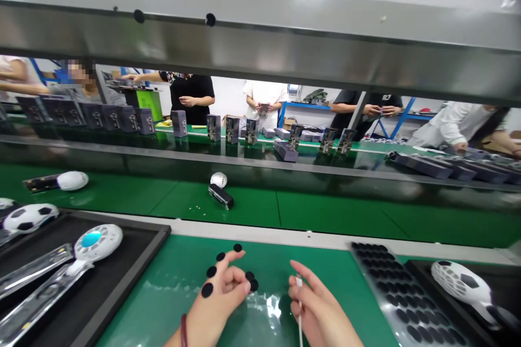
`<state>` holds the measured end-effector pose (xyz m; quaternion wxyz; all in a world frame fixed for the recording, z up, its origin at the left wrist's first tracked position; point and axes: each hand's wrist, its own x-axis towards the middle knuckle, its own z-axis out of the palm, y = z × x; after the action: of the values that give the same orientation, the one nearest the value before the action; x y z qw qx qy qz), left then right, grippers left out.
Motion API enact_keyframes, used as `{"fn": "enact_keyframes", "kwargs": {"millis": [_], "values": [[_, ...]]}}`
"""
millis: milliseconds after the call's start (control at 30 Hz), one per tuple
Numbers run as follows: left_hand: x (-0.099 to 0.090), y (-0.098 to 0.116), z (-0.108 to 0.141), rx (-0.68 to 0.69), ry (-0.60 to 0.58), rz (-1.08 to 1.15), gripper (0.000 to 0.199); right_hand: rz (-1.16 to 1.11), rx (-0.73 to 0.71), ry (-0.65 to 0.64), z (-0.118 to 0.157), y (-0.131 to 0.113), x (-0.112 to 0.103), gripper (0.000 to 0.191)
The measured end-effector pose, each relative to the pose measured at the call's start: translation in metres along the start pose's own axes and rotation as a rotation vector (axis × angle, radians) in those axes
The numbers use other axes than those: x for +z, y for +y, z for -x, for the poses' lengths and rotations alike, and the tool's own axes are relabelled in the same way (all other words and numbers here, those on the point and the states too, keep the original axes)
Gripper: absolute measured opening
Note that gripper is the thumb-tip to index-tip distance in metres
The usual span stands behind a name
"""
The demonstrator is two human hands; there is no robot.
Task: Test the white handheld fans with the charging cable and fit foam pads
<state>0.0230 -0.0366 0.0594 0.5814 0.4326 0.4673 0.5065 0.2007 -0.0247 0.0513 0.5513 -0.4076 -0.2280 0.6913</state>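
Left hand (222, 287): near worktop edge, fingers spread, black round pads (207, 289) stuck on (several).
Right hand (315, 303): pinching thin white stick (300, 303).

Two bare hands, no gloves, no sleeves in view. Left hand (222, 295): thin dark red band round wrist, small black round dots stuck on fingers. Right hand (319, 309): nothing worn.

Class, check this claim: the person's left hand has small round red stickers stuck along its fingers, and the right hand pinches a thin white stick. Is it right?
Not quite. The head view shows the small round stickers on the left hand are black, not red. The right hand does pinch a thin white stick.
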Motion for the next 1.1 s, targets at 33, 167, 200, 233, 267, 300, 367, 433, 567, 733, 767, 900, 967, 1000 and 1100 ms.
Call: {"fn": "enact_keyframes", "kwargs": {"millis": [33,167,200,233,267,300,367,433,567,733,767,900,967,1000,1100], "values": [[-0.002,-0.002,-0.001,-0.009,0.003,0.044,0.054,-0.066,0.076,0.002,-0.001,-0.002,-0.003,0.057],[-0.005,-0.005,-0.002,-0.036,-0.011,0.175,0.058,-0.076,0.227,-0.029,0.005,-0.006,-0.007,0.047],[-0.005,-0.005,-0.002,-0.036,-0.02,0.181,0.059,-0.058,0.263,-0.043,0.008,-0.005,-0.006,0.044],[-0.004,-0.005,-0.002,-0.033,-0.028,0.185,0.059,-0.034,0.292,-0.062,0.01,-0.004,-0.004,0.042],[-0.004,-0.006,-0.002,-0.029,-0.033,0.189,0.06,-0.007,0.31,-0.085,0.012,-0.002,-0.002,0.044],[-0.003,-0.006,-0.002,-0.024,-0.033,0.196,0.061,0.023,0.315,-0.111,0.014,0.0,0.0,0.045],[-0.001,-0.01,-0.002,-0.002,-0.026,0.208,0.066,0.089,0.284,-0.162,0.017,0.004,0.007,0.049],[0.0,-0.015,-0.001,0.033,-0.029,0.203,0.069,0.164,0.213,-0.2,0.017,0.006,0.015,0.05],[0.002,-0.026,0.002,0.115,-0.093,0.117,0.065,0.33,0.07,-0.223,0.015,0.007,0.025,0.041],[0.003,-0.026,0.005,0.164,-0.102,0.024,0.063,0.507,-0.057,-0.194,0.008,0.006,0.025,0.02],[0.002,-0.024,0.005,0.162,-0.107,0.007,0.063,0.53,-0.079,-0.188,0.006,0.006,0.025,0.019],[-0.005,-0.008,0.0,0.167,-0.076,-0.211,0.061,0.571,-0.151,-0.16,-0.007,0.008,0.025,0.026],[-0.012,0.003,-0.009,0.18,0.046,-0.352,0.059,0.552,-0.152,-0.14,-0.015,0.011,0.025,0.035],[-0.016,0.009,-0.016,0.188,0.122,-0.404,0.058,0.538,-0.149,-0.131,-0.019,0.013,0.024,0.04],[-0.029,0.024,-0.051,0.233,0.278,-0.505,0.054,0.513,-0.153,-0.112,-0.028,0.022,0.022,0.048]]}}
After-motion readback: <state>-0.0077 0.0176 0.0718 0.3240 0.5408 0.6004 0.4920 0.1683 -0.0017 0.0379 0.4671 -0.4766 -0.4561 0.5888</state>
